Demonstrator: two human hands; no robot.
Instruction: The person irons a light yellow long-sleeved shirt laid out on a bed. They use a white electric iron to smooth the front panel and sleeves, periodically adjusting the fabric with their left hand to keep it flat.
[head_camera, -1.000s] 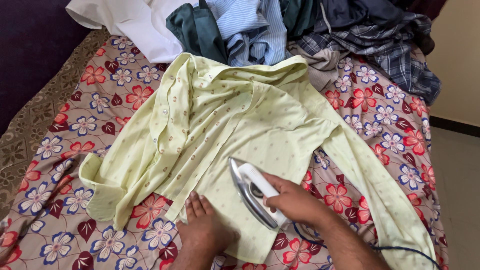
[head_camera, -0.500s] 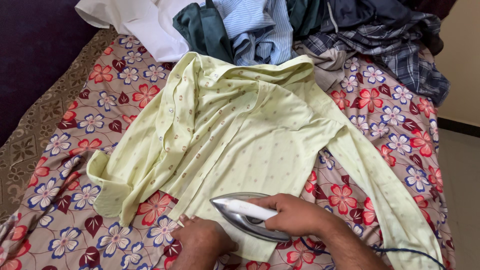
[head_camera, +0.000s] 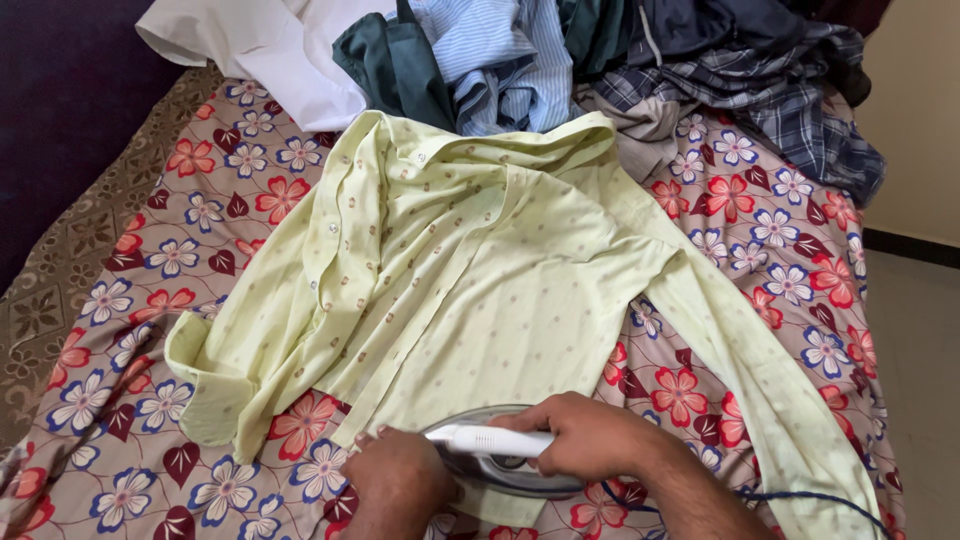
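The fingers (head_camera: 560, 425) of the right hand (head_camera: 590, 435) are wrapped tight around the white handle of an iron (head_camera: 500, 455), which lies flat on the bottom hem of a pale yellow shirt (head_camera: 480, 270) near the lower middle of the frame. Just left of the iron, the left hand (head_camera: 398, 480) rests palm down on the shirt's edge, its fingers (head_camera: 375, 440) pressed together and flat against the cloth, touching or nearly touching the iron's side. A dark cord (head_camera: 800, 495) runs from behind the right wrist toward the lower right corner. The shirt is spread open across the centre, one sleeve reaching to the lower right, the other folded at the left. It lies on a flowered bedsheet (head_camera: 200, 210). Along the top edge sits a pile of clothes (head_camera: 620, 60), white, green, striped blue and checked.
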